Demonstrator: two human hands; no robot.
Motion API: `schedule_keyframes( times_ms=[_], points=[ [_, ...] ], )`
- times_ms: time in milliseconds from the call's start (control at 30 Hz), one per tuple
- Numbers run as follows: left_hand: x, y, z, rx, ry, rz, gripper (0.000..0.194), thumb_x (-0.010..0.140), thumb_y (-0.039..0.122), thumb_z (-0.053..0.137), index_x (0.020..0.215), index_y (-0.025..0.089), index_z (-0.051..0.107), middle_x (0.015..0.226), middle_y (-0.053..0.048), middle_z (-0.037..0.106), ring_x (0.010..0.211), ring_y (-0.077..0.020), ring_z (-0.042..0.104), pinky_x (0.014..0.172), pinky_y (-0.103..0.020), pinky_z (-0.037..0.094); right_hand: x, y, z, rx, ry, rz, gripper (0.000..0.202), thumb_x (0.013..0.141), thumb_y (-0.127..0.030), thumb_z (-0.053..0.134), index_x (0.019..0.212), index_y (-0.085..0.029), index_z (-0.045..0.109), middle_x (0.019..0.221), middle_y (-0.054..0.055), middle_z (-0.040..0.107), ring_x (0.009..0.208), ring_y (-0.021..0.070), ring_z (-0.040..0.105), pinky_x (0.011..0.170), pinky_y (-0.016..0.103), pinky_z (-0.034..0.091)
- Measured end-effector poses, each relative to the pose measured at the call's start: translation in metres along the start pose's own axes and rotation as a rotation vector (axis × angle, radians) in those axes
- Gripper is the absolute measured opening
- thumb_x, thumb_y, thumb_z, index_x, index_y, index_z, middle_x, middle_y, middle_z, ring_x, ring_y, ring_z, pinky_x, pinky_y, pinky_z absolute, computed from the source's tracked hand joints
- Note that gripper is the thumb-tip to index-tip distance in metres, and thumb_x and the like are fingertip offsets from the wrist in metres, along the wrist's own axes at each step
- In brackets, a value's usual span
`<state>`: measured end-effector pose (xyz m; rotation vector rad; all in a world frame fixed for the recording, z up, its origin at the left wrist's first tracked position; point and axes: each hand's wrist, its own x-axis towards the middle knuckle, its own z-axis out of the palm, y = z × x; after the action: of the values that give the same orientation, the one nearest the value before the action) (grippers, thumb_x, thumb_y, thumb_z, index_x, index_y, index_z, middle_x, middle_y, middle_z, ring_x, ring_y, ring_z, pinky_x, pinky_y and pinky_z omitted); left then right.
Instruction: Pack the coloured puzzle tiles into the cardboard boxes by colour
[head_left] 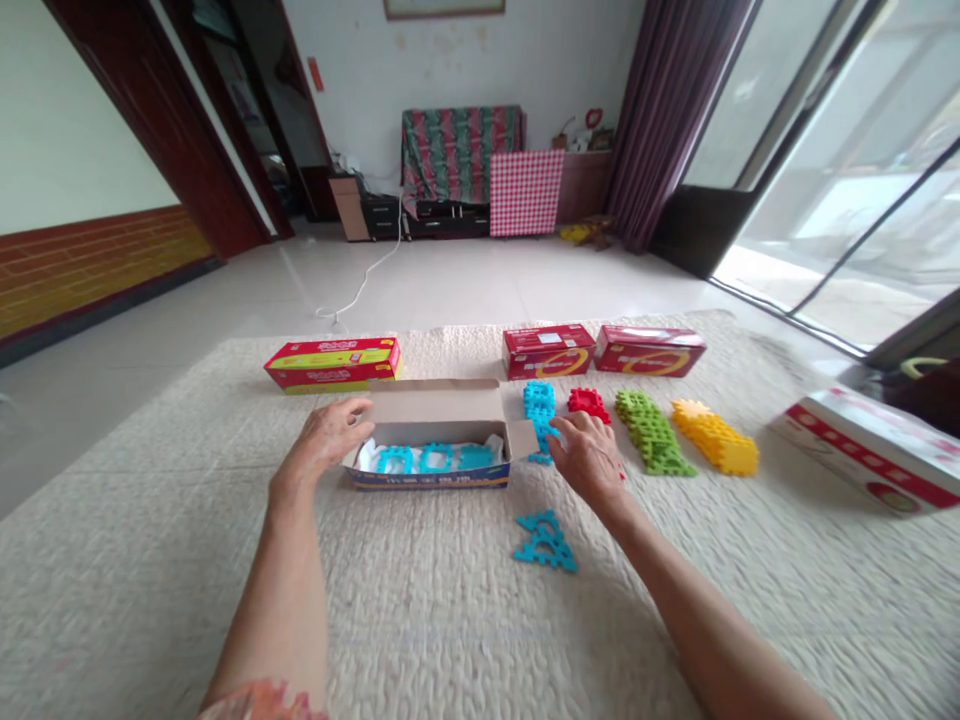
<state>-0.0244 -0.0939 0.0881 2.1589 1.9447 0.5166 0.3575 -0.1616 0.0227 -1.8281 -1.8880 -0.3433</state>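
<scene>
We count five boxes on the mat (420, 610): one open box (431, 484) in front of us, one yellow-and-red box (334, 365) behind it to the left, two red boxes (540, 364) side by side at the back, and one white box (874, 450) far right. Three blue pieces (475, 457) show in a row inside the open box, on white lining. Two loose blue pieces (556, 560) lie near its front right corner. To its right stand four groups: blue stack (539, 398), red stack (587, 400), green row (651, 430), yellow row (716, 437).

Our left hand (328, 432) is at the box's left end, fingers bent, thumb slightly apart; we cannot tell whether it grips the cardboard. Our right hand (587, 450), fingers curled, hides parts of the blue and red stacks; we cannot tell if it holds anything. The right flap (523, 440) sticks out toward the blue stack.
</scene>
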Motion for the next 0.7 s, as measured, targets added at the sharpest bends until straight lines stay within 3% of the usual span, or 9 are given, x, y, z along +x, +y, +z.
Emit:
schedule_keyframes(
  times_ms=[233, 400, 533, 700],
  points=[
    [0.010, -0.020, 0.016, -0.279, -0.062, 0.021, 0.052, 0.068, 0.032, 0.055, 0.117, 0.017, 0.067, 0.106, -0.005, 0.073, 0.091, -0.0201, 0.067, 0.081, -0.027, 0.051, 0.009, -0.002, -0.005, -0.092, -0.171, 0.015, 0.022, 0.085, -0.034, 0.058, 0.097, -0.025, 0.073, 0.097, 0.007, 0.065, 0.091, 0.0223, 0.052, 0.081, 0.034, 0.029],
    [0.007, -0.020, 0.019, -0.364, -0.086, 0.042, 0.053, 0.068, 0.025, 0.051, 0.117, 0.017, 0.067, 0.102, -0.005, 0.074, 0.086, -0.0187, 0.067, 0.076, -0.026, 0.052, 0.008, -0.004, -0.003, -0.123, -0.175, 0.006, 0.024, 0.087, -0.034, 0.054, 0.095, -0.023, 0.073, 0.096, 0.009, 0.066, 0.089, 0.0229, 0.053, 0.081, 0.035, 0.030],
    [0.005, -0.018, 0.018, -0.442, -0.126, 0.034, 0.055, 0.066, 0.023, 0.050, 0.118, 0.014, 0.066, 0.104, -0.006, 0.073, 0.083, -0.0184, 0.067, 0.072, -0.026, 0.052, 0.011, 0.004, -0.007, -0.112, -0.094, 0.031, 0.026, 0.085, -0.034, 0.051, 0.094, -0.021, 0.072, 0.099, 0.009, 0.067, 0.091, 0.0244, 0.055, 0.082, 0.037, 0.032],
    [0.006, -0.021, 0.020, -0.467, -0.127, 0.038, 0.055, 0.066, 0.022, 0.050, 0.119, 0.014, 0.066, 0.108, -0.007, 0.072, 0.087, -0.0185, 0.067, 0.074, -0.027, 0.052, 0.033, 0.004, -0.037, 0.050, 0.134, 0.120, 0.027, 0.081, -0.041, 0.053, 0.087, -0.022, 0.072, 0.096, 0.008, 0.067, 0.088, 0.0243, 0.057, 0.080, 0.037, 0.037]
  ],
)
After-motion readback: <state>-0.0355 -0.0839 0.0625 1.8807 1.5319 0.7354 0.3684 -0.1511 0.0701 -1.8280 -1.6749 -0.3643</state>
